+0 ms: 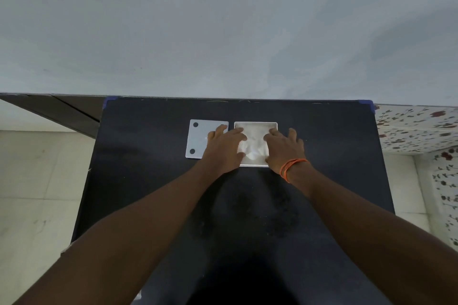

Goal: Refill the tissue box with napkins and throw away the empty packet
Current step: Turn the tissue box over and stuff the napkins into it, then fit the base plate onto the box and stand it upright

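Both hands, left hand and right hand, spread flat, press what seems the napkin packet inside the tissue box; push evenly, keeping corners under the rim.

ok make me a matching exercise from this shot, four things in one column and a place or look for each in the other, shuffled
Things:
1. lid
2. tissue box
3. left hand
4. right hand

Descriptions:
A. open white container with napkins inside
B. orange thread around its wrist
C. flat white panel with two dark holes, left of the box
D. reaches across the lid's right edge into the box

Pairs: 1-C, 2-A, 3-D, 4-B
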